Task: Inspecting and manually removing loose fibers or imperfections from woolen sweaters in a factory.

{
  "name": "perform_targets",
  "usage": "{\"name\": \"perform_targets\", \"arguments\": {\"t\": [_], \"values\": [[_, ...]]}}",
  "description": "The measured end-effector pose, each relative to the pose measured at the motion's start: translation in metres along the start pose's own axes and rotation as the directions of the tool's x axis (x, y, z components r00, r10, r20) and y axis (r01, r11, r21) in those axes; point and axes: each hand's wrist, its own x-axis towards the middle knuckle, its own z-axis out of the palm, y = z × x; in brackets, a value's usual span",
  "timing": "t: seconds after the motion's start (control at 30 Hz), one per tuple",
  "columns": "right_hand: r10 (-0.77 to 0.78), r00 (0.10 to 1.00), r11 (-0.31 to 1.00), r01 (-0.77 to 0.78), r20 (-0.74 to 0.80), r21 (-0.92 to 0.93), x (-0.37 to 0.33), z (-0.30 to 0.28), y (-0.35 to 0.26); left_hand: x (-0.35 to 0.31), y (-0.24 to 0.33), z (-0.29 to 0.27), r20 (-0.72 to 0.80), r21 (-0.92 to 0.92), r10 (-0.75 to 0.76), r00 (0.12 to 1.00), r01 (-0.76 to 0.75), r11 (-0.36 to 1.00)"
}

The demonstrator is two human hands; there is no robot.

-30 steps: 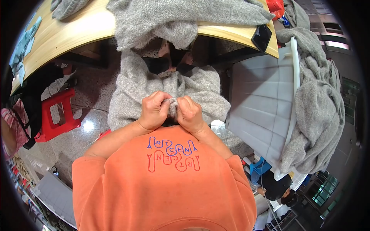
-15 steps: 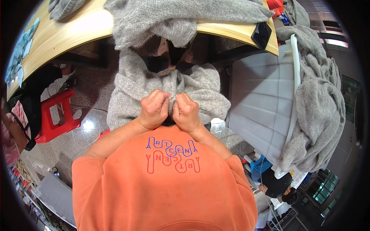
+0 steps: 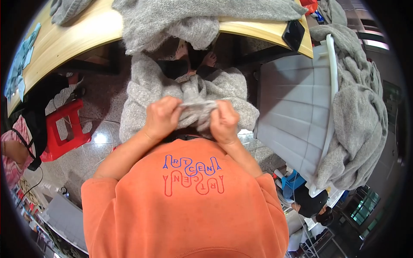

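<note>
Head view: the fingers of my left hand and right hand have drawn apart, pinching the fuzzy grey knitted fabric over my lap, so its bunched edge now stretches between them, though blur hides the exact grip.

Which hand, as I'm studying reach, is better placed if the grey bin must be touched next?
Probably the right hand: it is nearer the grey bin, which stands on the person's right. The left hand is farther away. Both grip the grey knit, so either would likely need freeing.
</note>
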Motion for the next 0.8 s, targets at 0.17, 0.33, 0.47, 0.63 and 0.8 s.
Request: {"name": "perform_targets", "arguments": {"t": [0.17,0.33,0.47,0.63,0.8], "values": [[0.136,0.982,0.985,-0.120,0.132,-0.124,-0.008,-0.012,0.025,0.011,-0.007,-0.018,0.122,-0.003,-0.154,0.981,0.155,0.988],[-0.058,0.933,0.991,0.098,0.355,-0.095,0.020,-0.018,-0.009,0.009,0.005,-0.014,0.150,-0.185,-0.122,0.981,0.150,0.971],[-0.175,0.884,0.962,0.060,0.435,0.266,0.026,0.001,-0.013,0.013,0.022,-0.021,0.187,-0.277,-0.125,0.974,0.174,0.945],[-0.041,0.941,0.894,-0.115,0.335,0.434,0.018,0.010,-0.013,0.010,0.007,-0.024,0.304,-0.452,-0.238,0.923,0.360,0.816],[-0.018,0.856,0.806,-0.294,0.517,0.514,0.024,0.007,-0.014,0.014,0.010,-0.028,0.454,-0.576,-0.339,0.824,0.561,0.594]]}}
